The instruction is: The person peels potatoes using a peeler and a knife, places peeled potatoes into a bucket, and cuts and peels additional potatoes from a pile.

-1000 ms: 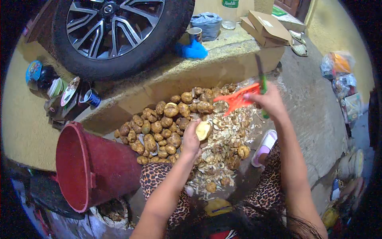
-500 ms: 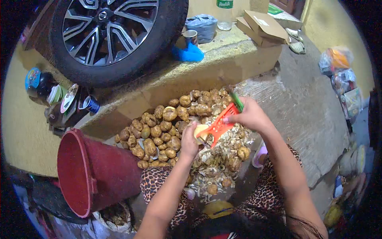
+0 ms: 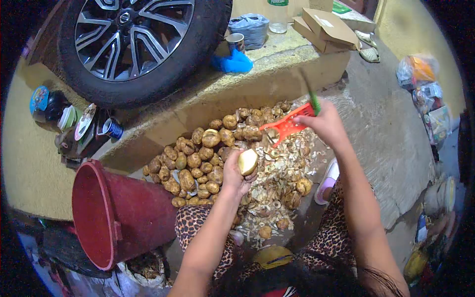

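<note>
My left hand (image 3: pixel 234 172) is closed around a pale peeled potato (image 3: pixel 248 162), its bare flesh facing right. Up and to the right, my right hand (image 3: pixel 326 124) grips an orange peeler (image 3: pixel 288 126) together with a green-handled knife (image 3: pixel 315 101), whose blade points upward and is blurred. A gap separates the peeler's head from the potato. Beyond my left hand lies a heap of unpeeled brown potatoes (image 3: pixel 194 159). Below both hands, peelings (image 3: pixel 277 183) cover the ground, with a few potatoes among them.
A red bucket (image 3: pixel 138 213) lies tipped at the left, its mouth facing left. Behind the heap runs a concrete ledge (image 3: pixel 277 74) bearing a car wheel (image 3: pixel 143 47), a paper cup (image 3: pixel 236 42) and cardboard boxes (image 3: pixel 326 29). Plastic bags (image 3: pixel 420 74) sit far right.
My right hand has moved up and right with the peeler and knife, away from the potato. My left hand has shifted slightly, and the potato's peeled side now shows more fully.
</note>
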Demonstrator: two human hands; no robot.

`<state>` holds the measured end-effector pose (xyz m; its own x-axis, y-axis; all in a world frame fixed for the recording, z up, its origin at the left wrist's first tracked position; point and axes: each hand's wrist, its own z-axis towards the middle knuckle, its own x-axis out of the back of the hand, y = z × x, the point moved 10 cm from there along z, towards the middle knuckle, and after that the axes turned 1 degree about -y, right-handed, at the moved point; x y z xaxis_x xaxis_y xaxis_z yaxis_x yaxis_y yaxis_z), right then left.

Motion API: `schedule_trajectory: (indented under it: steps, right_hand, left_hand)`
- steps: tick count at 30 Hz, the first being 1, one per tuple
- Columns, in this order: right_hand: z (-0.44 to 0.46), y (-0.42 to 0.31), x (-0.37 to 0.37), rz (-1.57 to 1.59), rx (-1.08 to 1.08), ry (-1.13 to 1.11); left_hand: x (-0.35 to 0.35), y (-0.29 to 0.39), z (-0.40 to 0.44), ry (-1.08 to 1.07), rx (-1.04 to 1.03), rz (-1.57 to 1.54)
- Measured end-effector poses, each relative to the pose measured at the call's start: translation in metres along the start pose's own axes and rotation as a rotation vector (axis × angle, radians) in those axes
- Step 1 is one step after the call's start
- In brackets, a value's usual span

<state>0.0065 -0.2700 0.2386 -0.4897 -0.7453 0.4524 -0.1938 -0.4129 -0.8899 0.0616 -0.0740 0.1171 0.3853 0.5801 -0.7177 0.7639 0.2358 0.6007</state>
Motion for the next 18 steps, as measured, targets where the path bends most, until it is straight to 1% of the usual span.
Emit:
schedule_trajectory:
  steps: [2, 3, 4, 6, 7, 9, 10, 11, 12, 13, 16, 17, 18]
  right_hand:
    - [-0.006, -0.006, 0.0, 0.225, -0.086, -0.085]
    - [-0.012, -0.016, -0.009, 0.047, -0.012, -0.115]
    - [-0.017, -0.008, -0.029, -0.019, -0.025, -0.203]
    - [-0.024, -0.006, -0.046, 0.04, -0.035, -0.223]
    - [-0.021, -0.007, -0.031, -0.026, -0.004, -0.121]
    - [-0.006, -0.013, 0.005, -0.167, 0.075, 0.078]
    - [0.0, -0.003, 0.009, -0.062, 0.023, 0.051]
    - [0.005, 0.008, 0.01, 0.045, -0.032, 0.026]
    - [0.006, 0.016, 0.009, 0.152, -0.088, 0.002]
    - [0.002, 0.012, 0.008, 0.065, -0.059, -0.012]
    - [-0.007, 0.005, 0.014, -0.252, 0.086, 0.194]
    - [-0.007, 0.011, 0.015, -0.27, 0.039, 0.19]
    - [-0.004, 0.017, 0.013, -0.162, -0.007, 0.121]
  left_hand:
    - [0.001, 0.002, -0.004, 0.107, -0.035, 0.02]
    - [0.001, 0.002, -0.003, 0.141, -0.044, 0.016]
    - [0.003, 0.002, -0.004, 0.177, -0.052, 0.013]
    - [0.005, -0.004, -0.003, 0.187, 0.009, -0.054]
    - [0.006, -0.008, -0.003, 0.191, 0.043, -0.088]
    - [0.003, -0.008, 0.003, 0.039, 0.033, -0.099]
    - [-0.002, -0.006, 0.003, -0.035, 0.025, -0.101]
    - [-0.002, -0.006, 0.003, -0.039, 0.017, -0.089]
    - [0.004, -0.004, 0.002, 0.034, 0.014, -0.057]
    - [0.009, -0.004, 0.001, 0.106, 0.01, -0.028]
    - [0.009, -0.001, -0.003, 0.283, 0.011, 0.034]
    - [0.01, 0.0, -0.004, 0.335, 0.016, 0.053]
    - [0.008, -0.002, -0.004, 0.306, 0.027, 0.041]
